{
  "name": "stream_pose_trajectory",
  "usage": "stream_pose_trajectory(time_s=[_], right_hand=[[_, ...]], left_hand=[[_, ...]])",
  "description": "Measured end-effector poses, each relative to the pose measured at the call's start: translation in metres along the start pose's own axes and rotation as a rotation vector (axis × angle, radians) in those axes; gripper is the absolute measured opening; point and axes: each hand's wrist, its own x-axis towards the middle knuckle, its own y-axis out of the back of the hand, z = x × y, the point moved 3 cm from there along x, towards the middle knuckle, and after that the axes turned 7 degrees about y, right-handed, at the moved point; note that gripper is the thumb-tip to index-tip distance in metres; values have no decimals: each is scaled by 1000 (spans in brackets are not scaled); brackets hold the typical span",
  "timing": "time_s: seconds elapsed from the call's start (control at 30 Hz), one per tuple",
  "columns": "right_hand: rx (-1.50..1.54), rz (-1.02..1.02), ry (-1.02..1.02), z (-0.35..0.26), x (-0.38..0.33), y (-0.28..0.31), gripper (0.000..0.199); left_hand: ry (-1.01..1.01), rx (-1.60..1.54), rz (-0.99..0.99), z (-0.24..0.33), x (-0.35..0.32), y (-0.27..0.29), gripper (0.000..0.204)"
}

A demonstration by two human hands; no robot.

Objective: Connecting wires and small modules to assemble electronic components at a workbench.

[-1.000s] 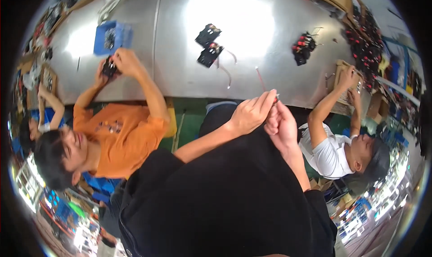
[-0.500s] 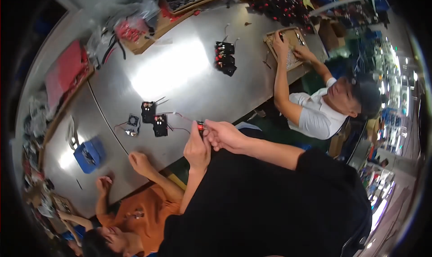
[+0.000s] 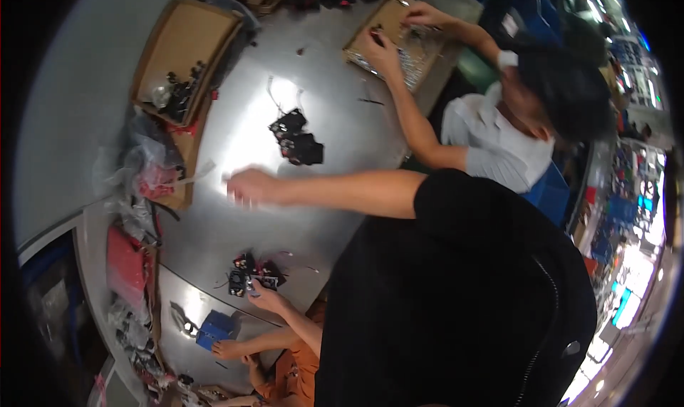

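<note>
My left hand (image 3: 268,298) is low over the table at a cluster of small black units with wires (image 3: 244,261). Its fingers close on a small black unit with pale edges (image 3: 266,282), partly hidden by the hand. My right arm stretches leftward across the table, and my right hand (image 3: 253,186) is smeared by motion above the metal surface. Whether it holds anything does not show. Beyond it lies another group of black units with thin wires (image 3: 296,137).
A co-worker in white handles small parts over a cardboard tray (image 3: 410,33) at the far right. An orange-sleeved person's hand (image 3: 228,348) rests by a blue box (image 3: 214,328). Along the left edge stand a cardboard box (image 3: 182,58) and bags of red parts (image 3: 157,179).
My hands were together on a small red-and-black part with wires; they are now apart. The right has swung left over the table, the left is at the black units. The view has turned.
</note>
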Motion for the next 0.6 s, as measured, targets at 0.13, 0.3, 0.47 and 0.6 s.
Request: stream_pose_trajectory(time_s=[0.13,0.3,0.47,0.6], right_hand=[[-396,849,294,-25,103,199,17],[-1289,1159,-310,-54,145,390,76],[-1253,876,-543,-38,126,499,57],[-1207,910,-487,-56,138,482,46]], left_hand=[[-88,454,51,-18,19,1,60],[-326,914,680,-46,12,53,57],[-276,483,204,-31,-66,70,36],[142,87,79,-32,-123,60,23]])
